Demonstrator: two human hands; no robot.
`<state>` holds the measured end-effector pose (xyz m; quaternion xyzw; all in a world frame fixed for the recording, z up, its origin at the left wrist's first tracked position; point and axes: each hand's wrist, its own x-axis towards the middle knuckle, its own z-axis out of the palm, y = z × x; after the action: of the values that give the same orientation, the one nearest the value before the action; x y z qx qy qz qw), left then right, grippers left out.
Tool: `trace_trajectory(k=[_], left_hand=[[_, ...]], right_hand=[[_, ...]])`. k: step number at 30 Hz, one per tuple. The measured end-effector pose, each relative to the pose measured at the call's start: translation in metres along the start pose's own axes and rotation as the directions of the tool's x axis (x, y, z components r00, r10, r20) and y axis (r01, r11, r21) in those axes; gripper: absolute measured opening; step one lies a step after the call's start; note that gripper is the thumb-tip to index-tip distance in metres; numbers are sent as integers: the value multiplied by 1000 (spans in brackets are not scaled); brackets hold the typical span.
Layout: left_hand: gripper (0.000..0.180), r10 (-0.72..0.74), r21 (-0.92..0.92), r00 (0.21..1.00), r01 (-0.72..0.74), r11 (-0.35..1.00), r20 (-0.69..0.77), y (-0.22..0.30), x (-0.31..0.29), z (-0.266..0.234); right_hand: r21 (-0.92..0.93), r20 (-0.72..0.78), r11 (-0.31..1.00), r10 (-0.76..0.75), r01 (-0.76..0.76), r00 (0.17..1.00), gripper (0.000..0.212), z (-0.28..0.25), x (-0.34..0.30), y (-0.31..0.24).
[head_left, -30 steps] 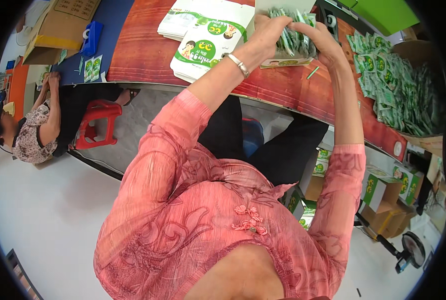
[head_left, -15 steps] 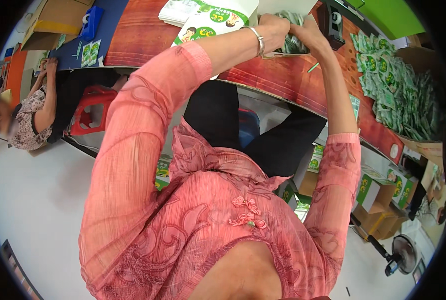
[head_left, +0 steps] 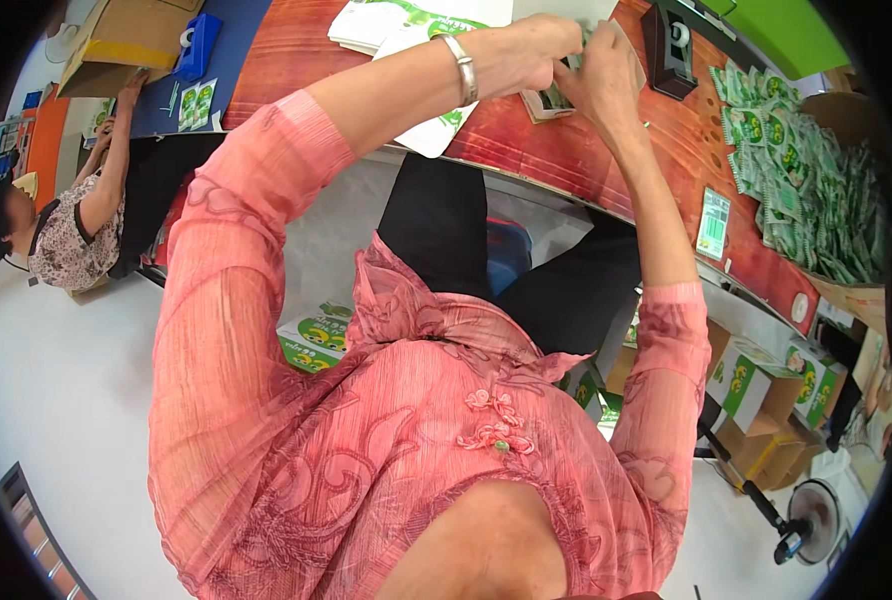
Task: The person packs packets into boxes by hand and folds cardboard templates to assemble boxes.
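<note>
At the far side of the table, a small white carton [head_left: 543,108] stands between my two hands, its top edge mostly hidden by them. Curled fingers of my left hand [head_left: 538,52] grip it at the left and far side. My right hand [head_left: 608,82] is closed around its right side, thumb toward the left hand. Only a little of the green packets inside shows between the hands. Left of it, partly under my left forearm, lie flat white-and-green cartons [head_left: 366,28].
Right of my hands stands a black tape dispenser [head_left: 672,48]. Green sachets [head_left: 791,170] heap at the table's right, spilling from a cardboard box. A printed card [head_left: 713,222] lies by the near edge. At far left, another person [head_left: 76,220] reaches toward a brown box [head_left: 131,50].
My hands have drawn closer together over the carton, covering most of the packets. The left forearm has shifted left. The other person's arm now reaches up to the brown box.
</note>
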<state>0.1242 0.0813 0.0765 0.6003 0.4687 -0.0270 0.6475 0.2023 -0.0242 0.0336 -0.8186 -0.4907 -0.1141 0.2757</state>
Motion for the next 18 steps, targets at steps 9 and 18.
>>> trace_trajectory(k=[9,18], left_hand=[[30,571,537,607,-783,313,552,-22,14,-2],[26,802,713,451,-699,44,393,-41,-40,22]], right_hand=[[-78,311,993,105,-85,945,12,-20,-19,18],[122,-307,992,32,6,951,26,-74,-81,65]])
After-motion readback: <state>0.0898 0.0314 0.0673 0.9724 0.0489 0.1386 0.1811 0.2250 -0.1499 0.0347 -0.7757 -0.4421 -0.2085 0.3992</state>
